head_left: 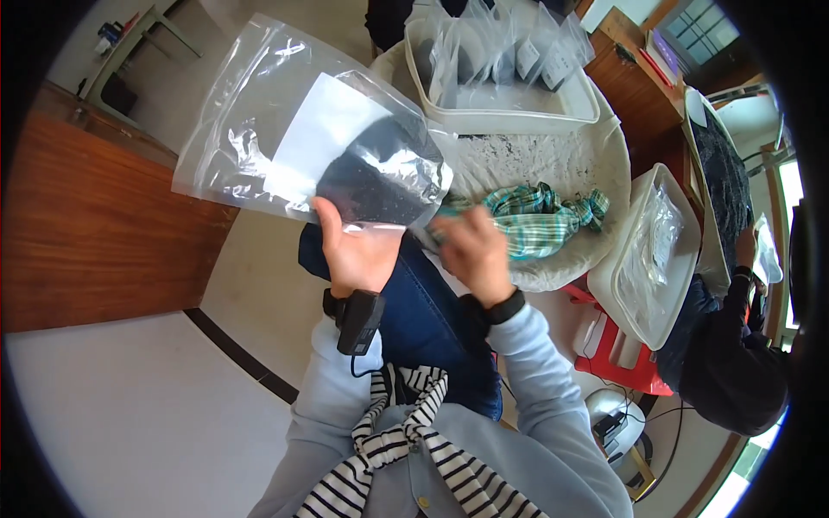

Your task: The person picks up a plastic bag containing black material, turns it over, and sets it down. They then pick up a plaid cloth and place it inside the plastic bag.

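Note:
A large clear plastic bag (242,164) with dark granular material (371,186) gathered at its right end is held up in front of me. A white paper label (324,129) shows on or inside it. My left hand (363,259) supports the bag from below, its thumb over the near edge; the other fingers are hidden behind it. My right hand (477,255) is beside the bag's lower right corner, fingers bent and smeared by motion. Whether it touches the bag or holds anything, I cannot tell. Just beyond it is a green plaid cloth (540,226).
A round cloth-lined basket (596,181) bears the plaid cloth and a white bin (518,121) of filled bags. At the right are a white tray (609,298) of clear bags, a red box (629,367) and another person (734,371). A wooden panel (104,233) stands left.

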### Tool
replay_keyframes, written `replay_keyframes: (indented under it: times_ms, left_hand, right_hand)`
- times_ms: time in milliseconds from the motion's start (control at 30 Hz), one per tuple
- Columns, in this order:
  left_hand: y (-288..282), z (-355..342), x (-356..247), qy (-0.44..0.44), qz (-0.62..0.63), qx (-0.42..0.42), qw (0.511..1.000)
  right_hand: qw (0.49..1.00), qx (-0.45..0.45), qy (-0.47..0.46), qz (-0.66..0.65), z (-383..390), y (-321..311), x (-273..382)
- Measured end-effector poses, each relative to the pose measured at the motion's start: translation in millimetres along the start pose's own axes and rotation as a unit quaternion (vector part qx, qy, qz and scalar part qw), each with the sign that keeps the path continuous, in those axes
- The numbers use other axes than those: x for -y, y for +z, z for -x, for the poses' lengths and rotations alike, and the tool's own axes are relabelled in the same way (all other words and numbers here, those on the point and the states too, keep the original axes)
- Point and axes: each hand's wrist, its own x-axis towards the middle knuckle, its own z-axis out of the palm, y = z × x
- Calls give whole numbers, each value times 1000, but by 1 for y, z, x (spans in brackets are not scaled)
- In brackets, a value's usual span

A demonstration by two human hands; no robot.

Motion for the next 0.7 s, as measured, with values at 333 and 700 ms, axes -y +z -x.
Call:
replay_keyframes:
  times_ms: [333, 700]
  left_hand:
    - [14, 22, -3, -7, 36, -53, 998]
    - [4, 34, -20, 15, 44, -85, 995]
  right_hand:
    - [956, -156, 117, -217, -40, -47, 35]
    - [707, -198, 294, -612, -15, -49, -31]
